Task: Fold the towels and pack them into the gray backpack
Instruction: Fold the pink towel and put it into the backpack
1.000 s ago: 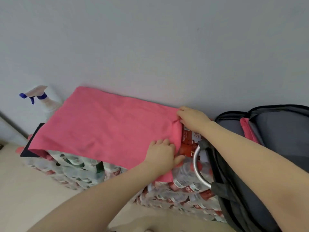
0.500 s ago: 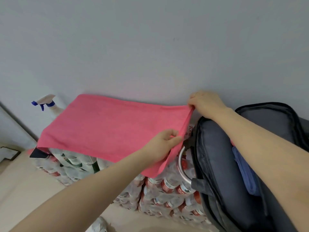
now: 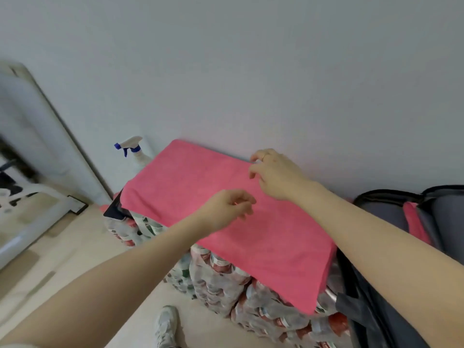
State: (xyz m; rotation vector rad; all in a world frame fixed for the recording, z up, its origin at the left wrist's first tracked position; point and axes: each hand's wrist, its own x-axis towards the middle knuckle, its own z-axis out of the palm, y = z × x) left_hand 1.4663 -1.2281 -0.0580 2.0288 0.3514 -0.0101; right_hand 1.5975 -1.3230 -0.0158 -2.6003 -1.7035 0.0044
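**Head view: pink towel spread on the bottle packs, both hands above it**

Head camera looks down on a pink towel (image 3: 226,209) lying flat across stacked shrink-wrapped packs of bottles (image 3: 221,280) that stand against a pale wall (image 3: 251,71). The towel's near right corner hangs over the edge of the packs. The left hand (image 3: 226,209) is over the middle of the towel, fingers loosely curled with the tips close to the thumb; whether anything is pinched between them cannot be told. The right hand (image 3: 273,174) is over the towel's far edge near the wall, fingers loosely bent and parted, gripping nothing that shows; a ring sits on one finger.

The gray backpack (image 3: 391,212) lies open just right of the packs, partly hidden behind the right forearm. A strip of pink cloth (image 3: 414,222) shows inside its opening. A curved metal bar (image 3: 330,296) peeks out between the packs and the bag.

At the towel's far left corner stands a white spray bottle (image 3: 136,153) with a blue trigger, against the wall. A dark flat object (image 3: 114,209) juts from under the towel's left edge. Further left a framed mirror (image 3: 37,172) leans on the wall. On the beige floor (image 3: 75,259) below, a light sneaker (image 3: 165,325) is visible.
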